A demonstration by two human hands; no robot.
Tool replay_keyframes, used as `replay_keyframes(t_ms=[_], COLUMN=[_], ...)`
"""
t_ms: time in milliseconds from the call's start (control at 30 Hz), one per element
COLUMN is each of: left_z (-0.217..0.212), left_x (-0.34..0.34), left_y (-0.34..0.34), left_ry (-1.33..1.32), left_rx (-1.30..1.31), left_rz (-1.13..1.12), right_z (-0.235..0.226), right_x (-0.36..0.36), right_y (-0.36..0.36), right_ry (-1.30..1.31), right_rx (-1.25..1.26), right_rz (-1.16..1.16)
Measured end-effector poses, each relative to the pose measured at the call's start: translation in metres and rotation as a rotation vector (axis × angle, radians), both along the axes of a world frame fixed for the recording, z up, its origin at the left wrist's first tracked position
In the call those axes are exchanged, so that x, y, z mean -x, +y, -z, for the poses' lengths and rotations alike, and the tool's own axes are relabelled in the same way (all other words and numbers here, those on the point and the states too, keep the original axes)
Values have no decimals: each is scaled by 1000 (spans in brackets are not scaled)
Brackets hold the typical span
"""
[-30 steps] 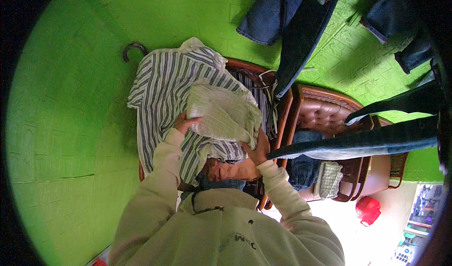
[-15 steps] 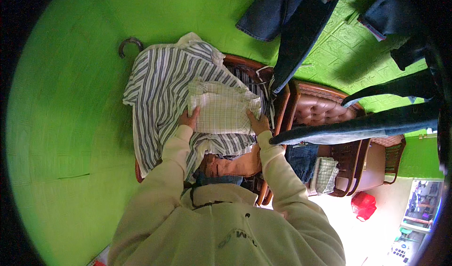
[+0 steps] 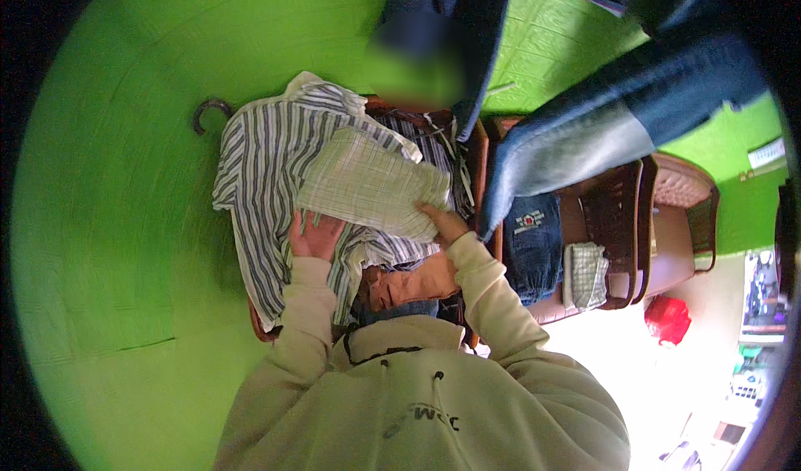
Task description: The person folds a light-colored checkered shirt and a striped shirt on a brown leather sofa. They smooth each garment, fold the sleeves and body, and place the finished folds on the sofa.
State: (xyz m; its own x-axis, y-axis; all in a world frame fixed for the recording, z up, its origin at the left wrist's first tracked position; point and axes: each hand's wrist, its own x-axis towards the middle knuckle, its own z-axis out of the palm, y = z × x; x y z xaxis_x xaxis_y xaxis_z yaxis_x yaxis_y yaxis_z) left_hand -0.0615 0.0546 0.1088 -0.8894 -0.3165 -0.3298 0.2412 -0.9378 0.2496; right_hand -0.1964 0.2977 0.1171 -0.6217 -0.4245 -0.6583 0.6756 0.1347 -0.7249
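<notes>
A folded pale checked garment (image 3: 371,179) lies over a black-and-white striped shirt (image 3: 271,154), tilted down toward the right. At the garment's right end my right hand (image 3: 445,224) pinches its edge between thumb and fingers. Just below its lower left edge, my left hand (image 3: 317,236) is open, palm showing and fingers apart, over the striped shirt. Whether those fingertips touch the garment I cannot tell. An orange-brown cloth (image 3: 413,283) lies below the shirt, close to my body.
Blue jeans (image 3: 576,146) hang at the upper right, close to my right arm. Folded jeans (image 3: 534,246) and another folded checked garment (image 3: 586,275) rest on a brown seat to the right. A red bag (image 3: 667,319) is on the floor. The green wall (image 3: 108,221) borders the left.
My left hand has let go of the garment's left side and opened. The garment now lies flatter and tilted, its right end lower, with my right hand still gripping it.
</notes>
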Motion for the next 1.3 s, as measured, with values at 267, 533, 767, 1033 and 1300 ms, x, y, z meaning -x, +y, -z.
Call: replay_keyframes(t_ms=[267,533,767,1033,1300], left_z=[-9,-52,-37,-55,-46], left_x=[-16,-96,-161,-192,-106], left_y=[65,104,171,211,328], left_ry=[-343,-126,-208,24,-117], left_rx=[304,301,280,1009,1006], left_rz=[171,301,303,521,981], right_z=[-23,-56,-77,-70,15], right_x=[-124,-215,-304,-313,-287], right_y=[8,60,115,196,327], right_ry=[-45,-172,-40,-159,-104], right_rx=[435,866,776,992,465], right_rz=[153,308,459,712,497])
